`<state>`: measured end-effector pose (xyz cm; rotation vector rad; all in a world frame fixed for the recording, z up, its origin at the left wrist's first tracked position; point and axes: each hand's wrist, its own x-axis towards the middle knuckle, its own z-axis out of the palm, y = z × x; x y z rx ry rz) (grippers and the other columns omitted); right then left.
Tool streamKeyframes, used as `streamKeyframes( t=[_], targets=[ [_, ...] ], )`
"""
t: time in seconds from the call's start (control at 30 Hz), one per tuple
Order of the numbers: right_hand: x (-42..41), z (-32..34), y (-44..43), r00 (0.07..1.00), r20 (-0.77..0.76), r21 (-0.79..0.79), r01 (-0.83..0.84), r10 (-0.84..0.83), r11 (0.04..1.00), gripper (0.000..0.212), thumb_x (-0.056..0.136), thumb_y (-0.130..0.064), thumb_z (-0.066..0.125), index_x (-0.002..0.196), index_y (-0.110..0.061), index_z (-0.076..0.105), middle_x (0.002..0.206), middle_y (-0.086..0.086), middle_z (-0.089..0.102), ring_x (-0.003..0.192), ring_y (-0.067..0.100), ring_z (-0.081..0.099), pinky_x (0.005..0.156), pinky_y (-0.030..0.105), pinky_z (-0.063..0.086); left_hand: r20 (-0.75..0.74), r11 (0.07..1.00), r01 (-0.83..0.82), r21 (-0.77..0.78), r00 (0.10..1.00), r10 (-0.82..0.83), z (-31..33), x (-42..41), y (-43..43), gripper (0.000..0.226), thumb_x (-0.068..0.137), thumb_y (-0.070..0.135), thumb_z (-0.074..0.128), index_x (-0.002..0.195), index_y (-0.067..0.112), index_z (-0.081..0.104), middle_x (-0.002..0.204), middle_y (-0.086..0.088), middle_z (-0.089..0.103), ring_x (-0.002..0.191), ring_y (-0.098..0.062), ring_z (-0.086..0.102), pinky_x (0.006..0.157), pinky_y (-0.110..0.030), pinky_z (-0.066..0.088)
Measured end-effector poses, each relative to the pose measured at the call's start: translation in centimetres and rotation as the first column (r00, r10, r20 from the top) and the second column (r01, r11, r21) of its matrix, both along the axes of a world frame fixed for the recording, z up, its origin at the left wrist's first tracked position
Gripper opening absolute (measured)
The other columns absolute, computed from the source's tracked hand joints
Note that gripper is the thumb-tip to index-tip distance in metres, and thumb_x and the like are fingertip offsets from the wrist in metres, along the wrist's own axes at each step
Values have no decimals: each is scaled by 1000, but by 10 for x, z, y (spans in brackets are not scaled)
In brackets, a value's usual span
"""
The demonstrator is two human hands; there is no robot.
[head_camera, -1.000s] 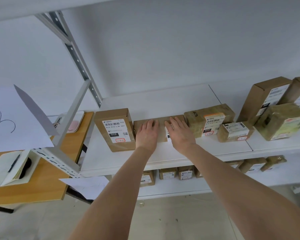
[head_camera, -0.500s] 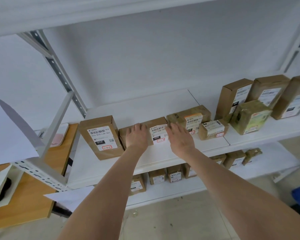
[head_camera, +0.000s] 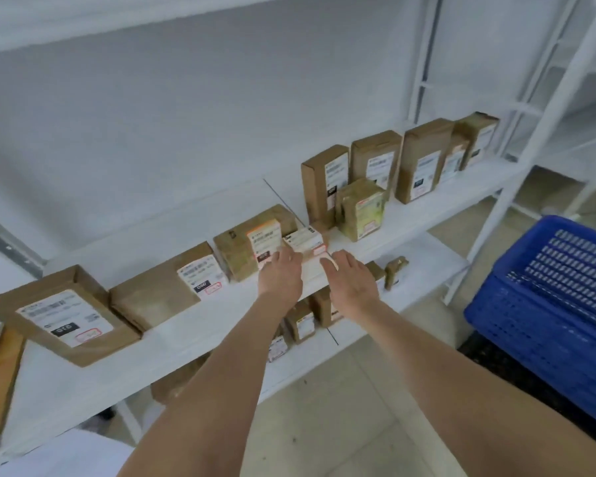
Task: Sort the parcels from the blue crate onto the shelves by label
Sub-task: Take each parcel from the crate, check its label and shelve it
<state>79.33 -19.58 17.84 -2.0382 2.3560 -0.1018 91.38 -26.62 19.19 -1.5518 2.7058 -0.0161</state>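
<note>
I am squaring the small parcel [head_camera: 303, 239] on the shelf [head_camera: 186, 325]. My left hand [head_camera: 281, 277] and right hand [head_camera: 351, 282] are lying flat-fingered against it, gripping nothing. Next, probably: reaching right into the blue crate [head_camera: 547, 304] for another.

The white shelf [head_camera: 179, 339] is carrying a row of brown parcels. A big flat box [head_camera: 66, 315] is lying at the left end, with a flat parcel [head_camera: 159, 294] touching it, then a taped parcel [head_camera: 248, 246] and a small parcel [head_camera: 305, 239]. Further right, a greenish parcel [head_camera: 360, 210] is standing in front of the upright boxes [head_camera: 422, 160]. The lower shelf [head_camera: 427, 251] is holding more little parcels [head_camera: 301, 325].
</note>
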Motion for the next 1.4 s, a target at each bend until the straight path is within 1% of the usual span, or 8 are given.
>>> streamKeyframes(
  t=[0.17,0.27,0.37,0.43,0.67,1.07,1.23,1.4],
  targets=[
    [-114,-14,74,993,49,33,108,-110,994,64,88,-15,58,145,-14,29,146,11,31,138,28,27,110,36,32,34,990,119,76,992,-122,-16,-126,60,48,91,8,50,137,14,38,138,-9,34,126,-25,40,90,-36,46],
    [-186,-24,121,986,49,47,157,-159,987,62,91,-14,55,146,-13,28,149,11,27,140,28,24,109,36,30,47,976,192,102,979,-197,-22,-206,103,44,92,11,50,134,12,39,135,-10,36,123,-27,43,89,-37,47],
    [-254,-35,162,974,27,81,221,-224,972,61,91,-9,54,146,-14,29,149,12,27,141,28,23,110,36,30,28,962,237,137,970,-243,-34,-279,141,47,92,11,50,137,13,38,141,-9,34,130,-26,39,93,-37,46],
    [-295,-44,183,961,33,105,270,-275,957,60,90,-11,55,144,-14,29,147,11,29,138,28,26,107,36,32,28,946,275,171,958,-284,-45,-322,163,50,91,10,50,139,14,38,142,-9,33,133,-25,36,96,-38,45],
    [-402,-82,224,915,61,167,384,-398,908,48,92,-14,52,137,-14,36,137,9,36,133,26,31,102,34,35,61,888,413,202,900,-432,-76,-447,199,44,90,8,49,134,11,41,133,-10,40,125,-25,42,89,-38,45],
    [-593,-137,186,854,110,247,471,-508,847,51,93,-14,53,140,-13,34,138,8,36,133,26,30,105,35,36,85,818,514,257,831,-549,-136,-645,144,35,90,6,50,125,9,45,128,-9,44,115,-24,47,79,-33,45],
    [-638,-133,158,866,101,262,451,-489,853,57,94,-16,54,144,-13,28,143,10,32,136,27,27,107,36,35,112,823,505,262,831,-545,-135,-682,116,38,92,14,50,129,10,42,130,-9,42,117,-24,46,80,-34,44],
    [-657,-113,125,902,81,220,399,-424,890,54,93,-14,53,142,-14,32,140,10,35,134,26,31,108,35,33,112,871,430,240,879,-464,-119,-687,89,39,92,13,50,130,10,43,130,-9,44,113,-24,48,75,-33,44]
  ],
)
